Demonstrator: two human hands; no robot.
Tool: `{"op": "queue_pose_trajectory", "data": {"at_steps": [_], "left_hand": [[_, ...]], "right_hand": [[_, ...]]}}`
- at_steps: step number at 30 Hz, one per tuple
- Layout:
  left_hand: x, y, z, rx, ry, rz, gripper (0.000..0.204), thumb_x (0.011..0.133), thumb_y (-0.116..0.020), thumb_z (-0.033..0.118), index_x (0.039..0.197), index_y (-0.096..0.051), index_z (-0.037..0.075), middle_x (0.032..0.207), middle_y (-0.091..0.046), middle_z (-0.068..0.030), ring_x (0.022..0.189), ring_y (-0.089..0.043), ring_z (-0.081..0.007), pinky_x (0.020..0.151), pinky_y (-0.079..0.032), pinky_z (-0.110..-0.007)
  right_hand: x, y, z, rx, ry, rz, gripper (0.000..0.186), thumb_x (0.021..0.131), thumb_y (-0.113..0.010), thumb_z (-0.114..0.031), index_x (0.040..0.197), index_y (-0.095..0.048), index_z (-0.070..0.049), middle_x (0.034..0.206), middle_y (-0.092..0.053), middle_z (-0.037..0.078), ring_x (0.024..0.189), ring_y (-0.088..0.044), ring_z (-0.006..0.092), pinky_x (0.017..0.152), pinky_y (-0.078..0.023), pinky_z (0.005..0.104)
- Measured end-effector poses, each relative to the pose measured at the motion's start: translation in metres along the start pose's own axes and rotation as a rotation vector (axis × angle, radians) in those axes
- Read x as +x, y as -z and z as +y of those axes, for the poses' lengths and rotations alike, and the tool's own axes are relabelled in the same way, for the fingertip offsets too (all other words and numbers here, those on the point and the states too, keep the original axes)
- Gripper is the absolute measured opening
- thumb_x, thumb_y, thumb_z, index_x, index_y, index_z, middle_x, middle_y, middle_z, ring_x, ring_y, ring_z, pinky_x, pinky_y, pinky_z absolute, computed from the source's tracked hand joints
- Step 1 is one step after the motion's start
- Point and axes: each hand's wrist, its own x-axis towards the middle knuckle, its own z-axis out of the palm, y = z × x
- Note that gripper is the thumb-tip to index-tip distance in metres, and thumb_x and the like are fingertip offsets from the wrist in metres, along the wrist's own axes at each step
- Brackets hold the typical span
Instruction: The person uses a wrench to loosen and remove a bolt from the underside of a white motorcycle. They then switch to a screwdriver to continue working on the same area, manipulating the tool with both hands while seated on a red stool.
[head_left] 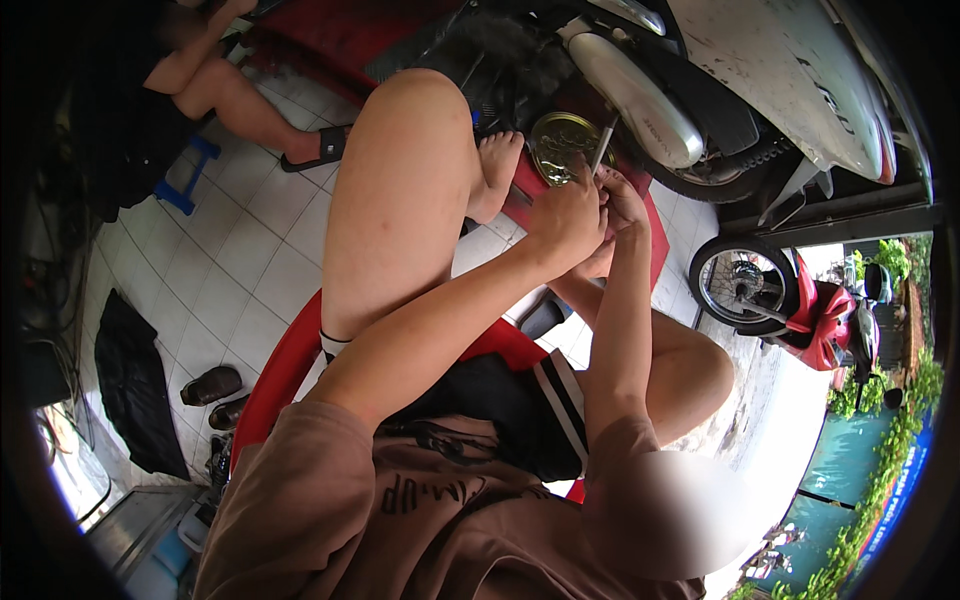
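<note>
My left hand [567, 220] is closed at the lower end of a slim silver rod-like tool [606, 137], beside my right hand [622, 200], whose fingers also close around that end; their exact grip is partly hidden. Just beyond them a round gold-coloured tin [555, 138] with shiny contents sits on a red platform [648, 225]. My bare foot is at its left. A silver scooter exhaust [640, 95] and rear wheel are above and right of the tin.
I sit on a red chair [270, 390]. Another person [215, 90] sits top left by a blue stool [180, 190]. Tiled floor [250, 260] holds a black mat [135, 385] and dark shoes [212, 385]. A red motorbike [820, 320] stands at right.
</note>
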Motion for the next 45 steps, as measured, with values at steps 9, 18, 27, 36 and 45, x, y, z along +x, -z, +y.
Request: {"op": "queue_pose_trajectory", "data": {"at_steps": [9, 18, 27, 36, 45], "left_hand": [[-0.010, -0.008, -0.013, 0.249, -0.141, -0.183, 0.024, 0.078, -0.066, 0.025, 0.073, -0.067, 0.001, 0.071, -0.066, -0.0148, 0.070, -0.067, -0.0295, 0.061, -0.053, -0.040], [0.002, 0.002, -0.001, -0.012, -0.125, 0.028, 0.028, 0.080, -0.064, 0.025, 0.094, -0.062, 0.000, 0.075, -0.065, -0.0178, 0.071, -0.066, -0.0310, 0.059, -0.053, -0.040], [-0.004, -0.005, -0.015, 0.165, 0.020, -0.182, 0.035, 0.079, -0.065, 0.024, 0.103, -0.060, -0.001, 0.078, -0.066, -0.0177, 0.074, -0.066, -0.0328, 0.063, -0.054, -0.041], [-0.007, 0.005, 0.000, 0.069, -0.344, -0.143, 0.042, 0.079, -0.063, 0.022, 0.116, -0.058, 0.003, 0.076, -0.065, -0.0165, 0.072, -0.065, -0.0334, 0.064, -0.053, -0.040], [-0.002, 0.000, -0.012, 0.177, -0.001, -0.020, 0.028, 0.078, -0.067, 0.029, 0.080, -0.065, 0.000, 0.070, -0.065, -0.0165, 0.069, -0.067, -0.0301, 0.059, -0.054, -0.039]], "right_hand": [[-0.001, -0.011, -0.004, 0.158, 0.024, -0.092, 0.022, 0.093, -0.055, -0.020, 0.075, -0.052, -0.007, 0.064, -0.048, -0.001, 0.053, -0.038, 0.0071, 0.050, -0.033, 0.0216], [0.004, -0.003, 0.003, 0.107, 0.089, 0.073, 0.019, 0.092, -0.057, -0.021, 0.080, -0.057, -0.007, 0.061, -0.047, -0.002, 0.052, -0.040, 0.0067, 0.049, -0.034, 0.0196], [-0.004, 0.000, -0.007, 0.106, 0.101, -0.072, 0.018, 0.092, -0.056, -0.021, 0.085, -0.056, -0.004, 0.065, -0.048, -0.002, 0.053, -0.039, 0.0062, 0.050, -0.034, 0.0203], [-0.004, 0.000, -0.011, 0.016, 0.014, -0.033, 0.019, 0.093, -0.054, -0.019, 0.080, -0.053, -0.005, 0.062, -0.045, -0.003, 0.054, -0.038, 0.0065, 0.050, -0.032, 0.0199], [0.003, -0.017, -0.004, 0.137, -0.026, 0.014, 0.016, 0.093, -0.054, -0.018, 0.086, -0.055, -0.004, 0.064, -0.043, -0.002, 0.056, -0.036, 0.0082, 0.051, -0.028, 0.0218]]}}
